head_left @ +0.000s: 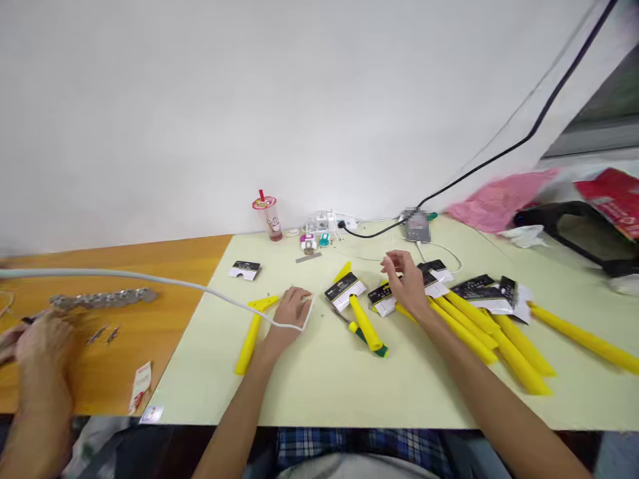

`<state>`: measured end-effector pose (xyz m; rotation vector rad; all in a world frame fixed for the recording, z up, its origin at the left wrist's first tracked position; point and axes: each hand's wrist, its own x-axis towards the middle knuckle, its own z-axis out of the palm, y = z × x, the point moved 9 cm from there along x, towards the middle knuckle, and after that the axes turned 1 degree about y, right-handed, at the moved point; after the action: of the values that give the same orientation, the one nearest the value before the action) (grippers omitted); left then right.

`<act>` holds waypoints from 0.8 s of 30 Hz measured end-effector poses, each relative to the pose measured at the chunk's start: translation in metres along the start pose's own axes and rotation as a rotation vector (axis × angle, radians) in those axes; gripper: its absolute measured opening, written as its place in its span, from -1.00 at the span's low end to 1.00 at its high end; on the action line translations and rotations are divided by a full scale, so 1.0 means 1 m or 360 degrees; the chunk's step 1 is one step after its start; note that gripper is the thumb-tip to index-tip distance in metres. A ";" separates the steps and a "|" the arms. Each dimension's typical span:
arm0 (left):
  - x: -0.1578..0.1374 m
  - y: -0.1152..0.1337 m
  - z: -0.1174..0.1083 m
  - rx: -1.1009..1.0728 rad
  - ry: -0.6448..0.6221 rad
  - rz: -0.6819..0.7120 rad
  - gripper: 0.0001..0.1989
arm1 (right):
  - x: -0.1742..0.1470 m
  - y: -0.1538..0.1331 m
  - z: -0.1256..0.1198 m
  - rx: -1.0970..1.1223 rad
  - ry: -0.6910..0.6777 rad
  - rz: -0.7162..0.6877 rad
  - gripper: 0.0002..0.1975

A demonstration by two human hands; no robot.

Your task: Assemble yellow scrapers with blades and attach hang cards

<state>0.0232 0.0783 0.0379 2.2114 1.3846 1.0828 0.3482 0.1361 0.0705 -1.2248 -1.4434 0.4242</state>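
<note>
My left hand (pixel 289 313) rests palm down on the pale table, fingers loosely bent and nothing visible in them. Beside it lies a yellow T-shaped tool (pixel 248 342) with a tubular handle. A white cord (pixel 224 297) runs to my left wrist. My right hand (pixel 405 283) is above a black-and-white card (pixel 385 298), its fingers bent and apart, with no held thing showing. Between the hands lies a carded yellow tool (pixel 367 322) across a green-and-yellow-handled screwdriver (pixel 359 330). Several more carded yellow-handled tools (pixel 519 359) lie to the right.
A loose card (pixel 244 270), a drink cup (pixel 269 218), a power strip (pixel 319 223) and a grey device (pixel 417 226) stand farther back. A black cable (pixel 499 154) crosses the right side. At left, another person's hands (pixel 44 339) work near a metal chain-like strip (pixel 104 299).
</note>
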 end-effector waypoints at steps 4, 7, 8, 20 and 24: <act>-0.001 0.009 0.002 0.0071 -0.0015 0.0111 -0.86 | -0.001 -0.001 0.002 -0.0021 -0.0039 0.0007 -0.54; -0.002 0.011 0.003 0.0110 -0.0020 0.0121 -0.86 | -0.001 -0.002 0.003 -0.0037 -0.0063 0.0021 -0.54; -0.002 0.011 0.003 0.0117 -0.0027 0.0118 -0.86 | -0.001 -0.003 0.003 -0.0039 -0.0068 0.0023 -0.54; -0.005 0.023 0.004 0.0136 -0.0111 0.0135 -0.92 | -0.003 -0.006 0.004 -0.0053 -0.0107 0.0049 -0.53; -0.004 0.024 0.007 0.0150 -0.0182 0.0114 -0.91 | -0.003 -0.008 0.006 -0.0044 -0.0135 0.0025 -0.56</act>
<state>0.0425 0.0647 0.0458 2.3663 1.3430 0.9154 0.3389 0.1322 0.0734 -1.2539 -1.5166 0.4734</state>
